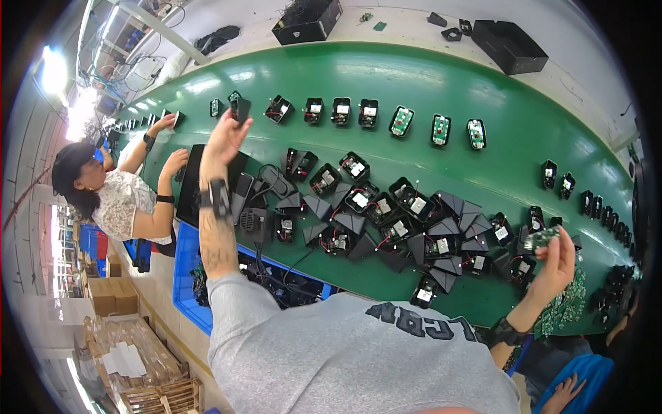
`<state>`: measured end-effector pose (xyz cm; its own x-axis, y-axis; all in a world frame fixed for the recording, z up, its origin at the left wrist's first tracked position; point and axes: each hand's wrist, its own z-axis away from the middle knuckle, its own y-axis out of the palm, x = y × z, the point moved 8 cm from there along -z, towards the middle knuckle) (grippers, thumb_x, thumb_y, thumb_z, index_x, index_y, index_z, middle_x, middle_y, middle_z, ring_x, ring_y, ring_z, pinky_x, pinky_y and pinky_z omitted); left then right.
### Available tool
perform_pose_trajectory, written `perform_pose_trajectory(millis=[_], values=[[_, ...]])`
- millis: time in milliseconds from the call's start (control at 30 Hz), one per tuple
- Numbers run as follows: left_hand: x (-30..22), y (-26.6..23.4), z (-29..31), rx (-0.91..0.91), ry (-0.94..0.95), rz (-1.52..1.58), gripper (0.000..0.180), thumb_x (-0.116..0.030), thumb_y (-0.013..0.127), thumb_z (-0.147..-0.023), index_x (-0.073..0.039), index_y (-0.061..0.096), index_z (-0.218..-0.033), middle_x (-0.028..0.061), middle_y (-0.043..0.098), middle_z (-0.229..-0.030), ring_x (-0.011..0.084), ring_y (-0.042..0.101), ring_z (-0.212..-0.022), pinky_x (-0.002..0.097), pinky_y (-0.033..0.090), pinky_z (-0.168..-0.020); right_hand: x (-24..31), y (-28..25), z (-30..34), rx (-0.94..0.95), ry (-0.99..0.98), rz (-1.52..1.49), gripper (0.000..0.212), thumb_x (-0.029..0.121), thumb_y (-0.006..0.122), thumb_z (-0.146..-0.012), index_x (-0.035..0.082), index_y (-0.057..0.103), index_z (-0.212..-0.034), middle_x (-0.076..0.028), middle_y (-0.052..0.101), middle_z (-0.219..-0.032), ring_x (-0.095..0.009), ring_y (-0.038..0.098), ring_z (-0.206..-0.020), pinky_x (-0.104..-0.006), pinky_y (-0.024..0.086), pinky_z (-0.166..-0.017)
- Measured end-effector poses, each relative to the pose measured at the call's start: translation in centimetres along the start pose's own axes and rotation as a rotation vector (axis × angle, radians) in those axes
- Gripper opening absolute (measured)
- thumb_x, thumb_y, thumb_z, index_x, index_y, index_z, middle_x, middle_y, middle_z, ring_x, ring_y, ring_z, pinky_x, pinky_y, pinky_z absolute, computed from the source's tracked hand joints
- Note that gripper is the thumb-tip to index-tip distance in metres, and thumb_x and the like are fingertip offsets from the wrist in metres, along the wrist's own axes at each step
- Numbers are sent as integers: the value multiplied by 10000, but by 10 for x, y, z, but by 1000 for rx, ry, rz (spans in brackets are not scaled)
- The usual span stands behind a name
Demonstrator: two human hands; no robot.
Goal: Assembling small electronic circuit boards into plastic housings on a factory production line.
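Observation:
My left hand (224, 141) reaches to the far left of the green bench, its fingers closed on a black plastic housing (240, 109). Over the right side of the bench, my right hand (560, 262) pinches a small green circuit board (541, 239). Beneath and beside it lie a heap of loose green circuit boards (562, 303) and black housings with white parts inside and red wires (502, 229). Along the far side runs a row of open housings (340, 112); several there hold green boards (402, 121).
A pile of black housings and covers (414, 203) spreads across the middle of the green bench (276, 65). A blue bin (183, 286) stands by its near edge. Black boxes (509, 47) sit on the back ledge. A co-worker (114, 200) works at the left; another person's hand (564, 395) shows lower right.

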<state>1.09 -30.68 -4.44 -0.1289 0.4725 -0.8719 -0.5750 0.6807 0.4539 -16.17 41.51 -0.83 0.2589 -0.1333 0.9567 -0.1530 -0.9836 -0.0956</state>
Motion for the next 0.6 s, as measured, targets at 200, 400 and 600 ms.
perform_pose_trajectory(millis=[200,400,600], values=[[116,247,153,502,-373,536,724,78,455,-777,-133,303,-1453,196,497,-1278,268,670,-906,257,603,-651,22,107,22,451,191,-334,275,26,603,-885,-31,594,-1154,-30,600,-861,-73,544,-654,-193,434,-552],[187,326,192,429,-376,67,698,60,417,-781,-144,290,-1437,134,539,-1180,247,674,-887,297,614,-675,46,151,32,659,287,-493,198,-23,651,-830,-34,612,-1024,-78,655,-856,-97,614,-628,-196,491,-505],[183,348,188,429,-184,-199,668,97,422,-769,-141,344,-1388,111,453,-1211,183,572,-1046,330,606,-782,55,145,44,704,224,-448,166,-74,657,-814,-41,653,-977,-95,674,-873,-111,640,-638,-212,516,-552]])
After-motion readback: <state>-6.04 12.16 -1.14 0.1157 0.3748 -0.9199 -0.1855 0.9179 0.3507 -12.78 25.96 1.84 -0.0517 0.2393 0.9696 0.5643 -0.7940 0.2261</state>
